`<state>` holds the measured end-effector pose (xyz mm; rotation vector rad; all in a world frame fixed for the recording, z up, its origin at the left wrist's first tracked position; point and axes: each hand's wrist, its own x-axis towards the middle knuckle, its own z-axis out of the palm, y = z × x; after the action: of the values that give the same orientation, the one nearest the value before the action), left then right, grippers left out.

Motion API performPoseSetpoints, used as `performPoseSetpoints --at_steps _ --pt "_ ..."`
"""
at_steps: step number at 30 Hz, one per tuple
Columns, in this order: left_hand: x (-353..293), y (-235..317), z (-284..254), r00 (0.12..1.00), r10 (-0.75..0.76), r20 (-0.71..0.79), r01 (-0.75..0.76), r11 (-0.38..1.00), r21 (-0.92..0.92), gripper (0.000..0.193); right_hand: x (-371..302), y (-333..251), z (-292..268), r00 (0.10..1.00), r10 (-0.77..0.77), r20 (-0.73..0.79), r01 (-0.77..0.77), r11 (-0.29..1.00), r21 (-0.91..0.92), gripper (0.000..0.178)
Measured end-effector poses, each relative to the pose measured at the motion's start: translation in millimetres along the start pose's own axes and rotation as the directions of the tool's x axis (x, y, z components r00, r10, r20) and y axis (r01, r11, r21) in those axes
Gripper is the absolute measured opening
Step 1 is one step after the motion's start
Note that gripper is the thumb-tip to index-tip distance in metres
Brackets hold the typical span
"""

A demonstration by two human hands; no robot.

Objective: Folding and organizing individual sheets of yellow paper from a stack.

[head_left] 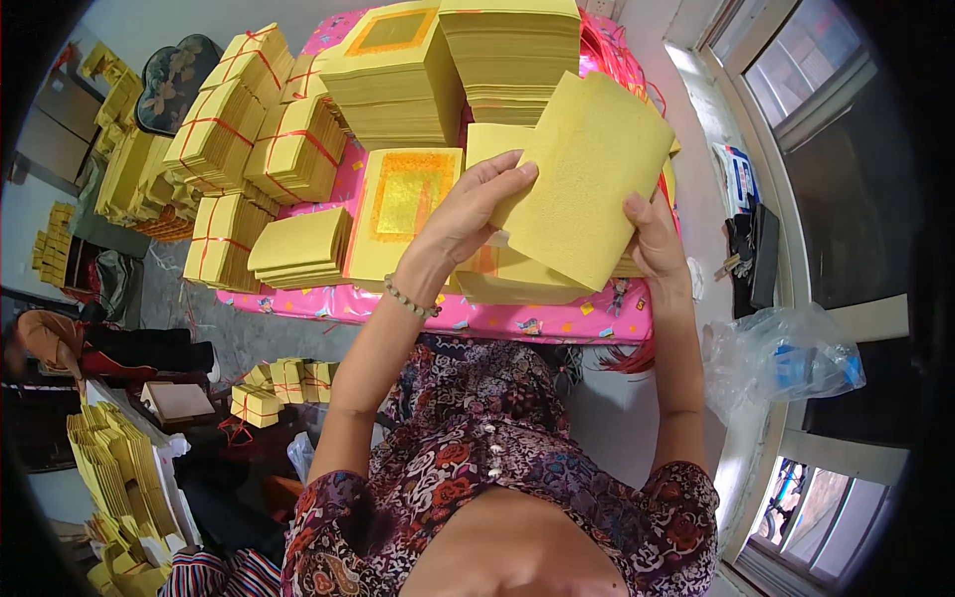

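Both my hands hold up a few sheets of yellow paper [592, 179] above the table, slightly fanned so that corners stick out at the top. My left hand [473, 209] pinches the left edge between thumb and fingers. At the right edge, my right hand [657, 234] grips with the thumb on top; its other fingers are mostly behind the paper. Below and left of the sheets lies a stack of yellow paper with an orange-framed gold square [406, 204]. Another low yellow stack [522, 284] sits under the held sheets, partly hidden by them.
The table has a pink patterned cover [507, 323]. Tall yellow paper stacks [512, 50] stand at its back. Bundles tied with red string [209, 139] and a folded pile [298, 249] fill its left side. Red strings [607, 50] lie back right. A clear plastic bag [781, 363] hangs by the window.
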<state>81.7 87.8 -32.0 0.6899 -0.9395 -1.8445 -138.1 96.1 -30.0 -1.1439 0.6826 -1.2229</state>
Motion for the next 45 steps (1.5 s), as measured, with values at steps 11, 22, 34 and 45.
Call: performPoseSetpoints --at_steps 11,22,34,45 --pt "7.8 7.9 -3.3 0.999 -0.01 0.035 -0.006 0.901 0.433 0.054 4.1 -1.8 0.0 0.983 0.097 0.154 -0.083 0.992 -0.096 0.07" --pt "14.6 -3.0 4.1 0.998 -0.002 -0.066 0.031 0.898 0.438 0.049 4.9 -6.5 15.2 0.995 0.062 0.084 -0.045 0.981 -0.191 0.063" --pt "14.7 -11.7 13.1 0.989 0.137 -0.06 -0.112 0.944 0.311 0.044 14.8 4.6 12.8 0.995 0.066 -0.077 -0.069 0.997 -0.038 0.051" --pt "10.3 -12.2 18.5 0.949 0.278 -0.147 -0.242 0.944 0.226 0.05 21.9 6.3 15.8 0.995 -0.027 -0.093 0.009 0.982 -0.187 0.043"
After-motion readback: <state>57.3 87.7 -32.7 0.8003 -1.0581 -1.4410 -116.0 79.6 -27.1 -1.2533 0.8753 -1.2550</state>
